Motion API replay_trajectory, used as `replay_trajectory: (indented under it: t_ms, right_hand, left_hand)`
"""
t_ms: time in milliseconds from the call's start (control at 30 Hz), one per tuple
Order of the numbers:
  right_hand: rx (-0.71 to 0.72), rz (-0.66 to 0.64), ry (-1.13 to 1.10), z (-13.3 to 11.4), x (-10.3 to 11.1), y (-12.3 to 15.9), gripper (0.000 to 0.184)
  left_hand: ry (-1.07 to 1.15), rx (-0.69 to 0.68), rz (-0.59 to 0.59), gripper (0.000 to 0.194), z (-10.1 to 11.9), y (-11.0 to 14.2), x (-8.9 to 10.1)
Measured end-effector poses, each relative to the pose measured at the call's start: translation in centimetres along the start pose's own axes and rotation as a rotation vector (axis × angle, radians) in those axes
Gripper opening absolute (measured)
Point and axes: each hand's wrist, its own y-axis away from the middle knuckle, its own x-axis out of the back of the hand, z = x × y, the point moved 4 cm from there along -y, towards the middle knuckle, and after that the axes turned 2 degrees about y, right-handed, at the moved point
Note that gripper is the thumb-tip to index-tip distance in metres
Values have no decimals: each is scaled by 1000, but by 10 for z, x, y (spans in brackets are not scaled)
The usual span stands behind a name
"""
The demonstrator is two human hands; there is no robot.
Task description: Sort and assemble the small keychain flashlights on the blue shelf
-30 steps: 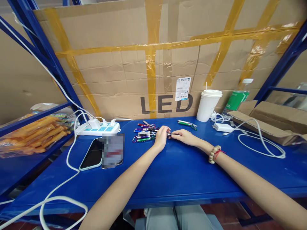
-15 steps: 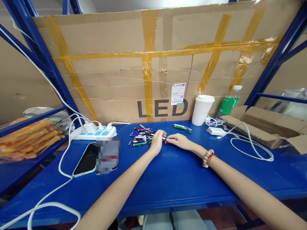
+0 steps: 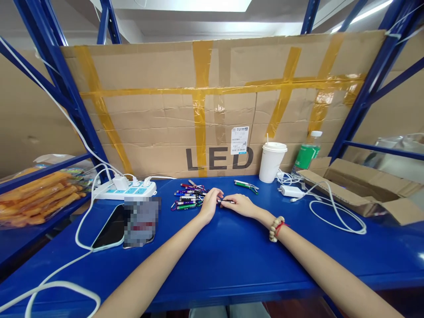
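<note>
Both hands meet at the middle of the blue table (image 3: pixel 232 260). My left hand (image 3: pixel 210 204) and my right hand (image 3: pixel 239 205) are each pinched on one end of a small dark keychain flashlight (image 3: pixel 225 201), held just above the tabletop. Touching the left hand's far side lies a pile of several coloured keychain flashlights (image 3: pixel 187 197) with carabiner clips. A green one with a silver one (image 3: pixel 246 185) lies apart, beyond my right hand. A bead bracelet with a red string (image 3: pixel 277 228) is on my right wrist.
A white power strip (image 3: pixel 127 190) with chargers and white cables sits back left, a phone (image 3: pixel 111 229) in front of it. A white lidded cup (image 3: pixel 271 161), green bottle (image 3: pixel 306 152), white charger with looped cable (image 3: pixel 331 207) and an open cardboard box (image 3: pixel 361 185) stand right. A taped cardboard sheet walls the back.
The camera has tilted upward, so everything sits lower in view. Both hands stay pinched on the small flashlight beside the pile; no clear movement of them on the table.
</note>
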Motion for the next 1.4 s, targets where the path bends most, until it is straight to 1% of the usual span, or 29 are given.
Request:
replay_trajectory:
  t_ms: [133,300,467,567,700,800,933,1000,1100,1200,1400]
  right_hand:
    - [3,13,53,-4,3,2,35]
    - [29,9,44,-3,4,3,32]
    - [55,14,-8,-1,4,3,34]
    - [69,37,-7,-1,7,4,38]
    - [74,74,89,7,16,6,36]
    - [57,136,205,20,25,8,30]
    - [-30,238,265,43,35,8,29]
    - [-75,290,246,53,38,7,29]
    - [-115,348,182,63,41,5,20]
    - [-130,371,200,68,42,3,14]
    - [-147,369,302,67,44,2,19]
  left_hand:
    - [46,3,33,22,-1,0,1]
    - [100,12,52,21,-2,-1,2]
    - [107,26,63,19,0,0,3]
    - [101,16,71,19,2,1,3]
    - [95,-8,114,19,4,3,4]
    - [88,-11,132,19,5,4,4]
    - [65,-5,113,19,7,5,2]
    - [54,1,102,20,7,4,2]
    - [39,3,84,21,6,3,2]
    - [18,7,61,22,5,2,2]
    - [-61,-23,-15,19,6,4,-2]
